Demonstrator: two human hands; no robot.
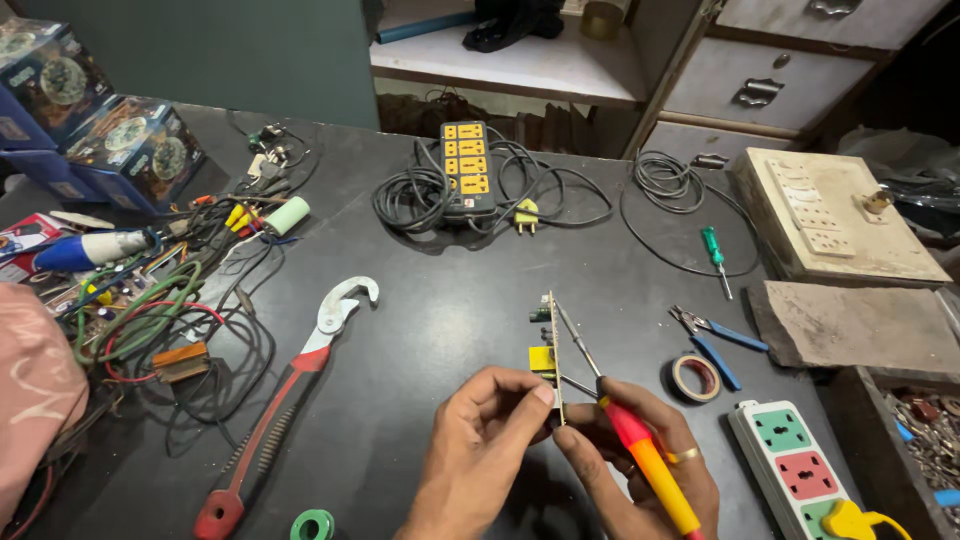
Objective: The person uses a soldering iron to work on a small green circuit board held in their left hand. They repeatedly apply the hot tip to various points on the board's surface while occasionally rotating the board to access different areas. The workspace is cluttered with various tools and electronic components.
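Hands met over the near middle of the dark worktable [420, 330]. The left hand [480, 445] pinched the lower edge of a small pale circuit board [553, 355] between thumb and fingertips, closed firmly on it. The board stood on edge, its long axis running away from the person, with a yellow block component and some dark parts on its left face. The right hand [640, 465], a ring on one finger, was wrapped around a soldering iron with a red and yellow handle [645, 455]. The iron's thin metal shaft slanted up and to the left from the grip, so the tip lay against the board's right face near its far end. The board therefore sat between the two hands, nearer the left fingers, while the iron came in from the right.

Just to the left lay a long red-handled adjustable wrench [290, 400], with a green ring [312, 525] by its near end. To the right sat a roll of tape [695, 377], blue-handled pliers [715, 340] and a white power strip with green and red sockets [790, 465]. Further left, a tangle of coloured wires [170, 310] spread across the table. Beyond, a green-handled screwdriver [714, 255] lay by a coil of black cable [668, 180], and a black extension board with yellow sockets [466, 170] rested at the far side amid its own cord.
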